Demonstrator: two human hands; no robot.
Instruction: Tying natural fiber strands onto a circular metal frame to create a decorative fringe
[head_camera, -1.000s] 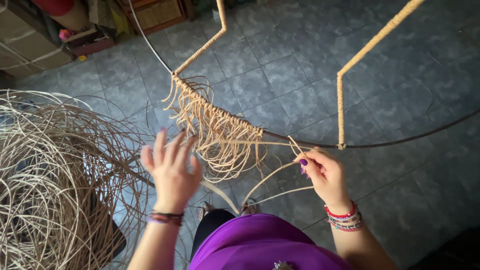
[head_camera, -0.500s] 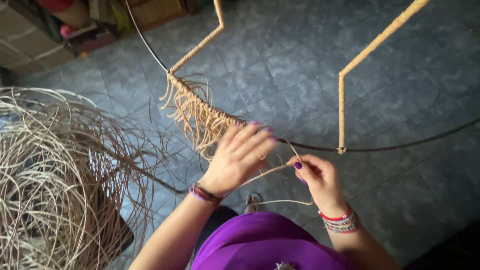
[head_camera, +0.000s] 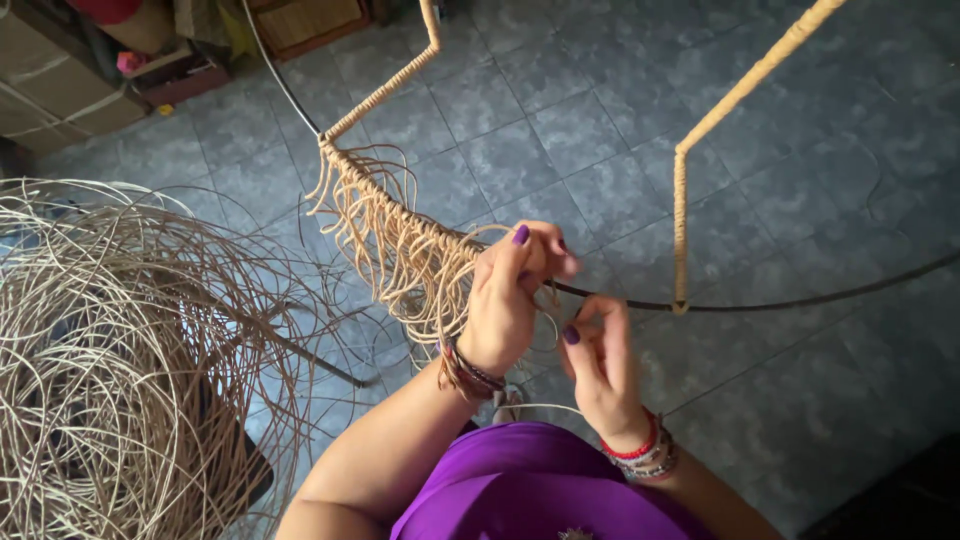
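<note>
Both hands have closed in on each other since half a second ago: the left hand (head_camera: 510, 300), which was spread flat over the fringe, is now curled with its fingertips pinched on the thin cane strand (head_camera: 478, 240) right at the dark metal hoop (head_camera: 780, 300). Just beside it and a little nearer the body, the right hand (head_camera: 600, 365) is half closed, thumb and forefinger drawn together below the hoop; whether they actually pinch the strand I cannot tell. Beaded bracelets sit on both wrists, above the purple top (head_camera: 530, 490). Immediately left of the left hand hangs the fringe of loose cane ends (head_camera: 385, 240), tied along the hoop. Well off to the left lies a big tangled coil of cane (head_camera: 110, 350). Beyond the right hand rises a cane-wrapped upright rod (head_camera: 682, 220), joined to the hoop. Farther off, grey floor tiles (head_camera: 560, 110).
</note>
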